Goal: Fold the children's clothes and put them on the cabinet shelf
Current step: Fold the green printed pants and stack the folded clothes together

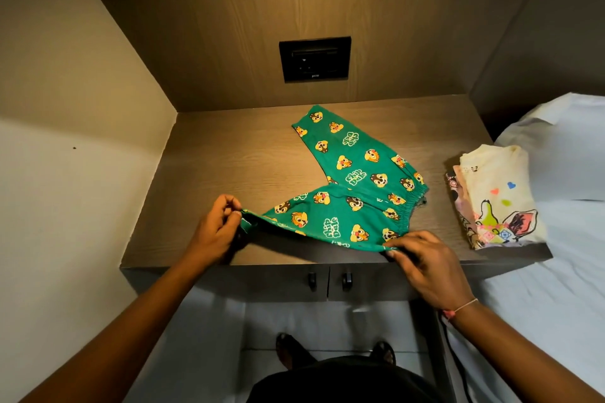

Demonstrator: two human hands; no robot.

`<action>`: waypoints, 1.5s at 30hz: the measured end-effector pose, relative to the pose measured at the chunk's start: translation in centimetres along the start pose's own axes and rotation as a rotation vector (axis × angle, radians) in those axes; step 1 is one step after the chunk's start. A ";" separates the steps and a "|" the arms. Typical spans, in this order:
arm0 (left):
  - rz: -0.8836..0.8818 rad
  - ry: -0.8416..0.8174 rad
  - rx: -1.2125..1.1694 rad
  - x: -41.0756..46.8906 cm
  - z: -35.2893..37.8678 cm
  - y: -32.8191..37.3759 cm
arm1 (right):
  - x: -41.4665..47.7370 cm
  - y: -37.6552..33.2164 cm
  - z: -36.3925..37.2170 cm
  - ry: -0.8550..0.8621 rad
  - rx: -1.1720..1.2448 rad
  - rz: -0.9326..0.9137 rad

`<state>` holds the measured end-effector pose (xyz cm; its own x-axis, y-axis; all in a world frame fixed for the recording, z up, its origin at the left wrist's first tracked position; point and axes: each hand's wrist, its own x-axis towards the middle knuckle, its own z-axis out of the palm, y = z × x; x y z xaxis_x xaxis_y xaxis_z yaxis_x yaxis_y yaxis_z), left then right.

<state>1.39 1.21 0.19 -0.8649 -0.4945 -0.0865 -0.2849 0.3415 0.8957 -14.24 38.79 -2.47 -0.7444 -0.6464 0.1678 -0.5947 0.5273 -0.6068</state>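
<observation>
Lay spread on the wooden shelf [203, 180], those green pants [357, 180] with cartoon chipmunks, one leg toward the back wall, the other toward the front edge; pinched at the near leg's cuff by the left hand [214, 232]; pinched at the waist edge by the right hand [429, 268]. Sat folded at the shelf's right end, a pile [494, 203] of pale printed clothes, just beside a white bed [563, 271].

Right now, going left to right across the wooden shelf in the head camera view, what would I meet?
Left hand pinching a trouser leg hem → green cartoon-print trousers spread on the shelf → right hand gripping the waistband's near edge → folded stack of pale printed clothes.
</observation>
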 end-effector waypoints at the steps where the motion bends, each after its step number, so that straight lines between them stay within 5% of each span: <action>1: 0.011 -0.012 0.031 0.2 -0.2 0.0 | 0.1 -0.1 -0.1 0.002 0.006 0.007; 7: 0.036 -0.083 0.207 0.8 -2.2 0.3 | 0.5 -0.2 -0.3 -0.004 0.008 0.028; 13: 0.044 -0.076 -0.022 0.6 -2.3 1.2 | 0.4 -0.3 -0.3 -0.007 0.000 0.023; 19: -0.067 -0.066 0.027 -0.7 -1.7 0.4 | 0.5 -0.4 -0.1 0.013 0.002 0.022; 26: 0.220 -0.304 0.610 -2.5 -1.1 -1.1 | 0.7 -0.5 -0.2 0.000 -0.007 0.032; 39: 0.482 -0.229 0.842 -2.0 0.1 -0.9 | 0.7 -0.8 -0.3 0.005 -0.030 0.000; 45: 0.238 -0.042 0.386 -2.9 0.8 0.3 | 0.7 -0.8 -0.5 -0.021 -0.036 0.018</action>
<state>3.47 3.31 0.34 -0.9386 -0.3362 0.0773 -0.2025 0.7183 0.6657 -14.42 38.21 -1.45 -0.7488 -0.6477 0.1407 -0.5920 0.5580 -0.5815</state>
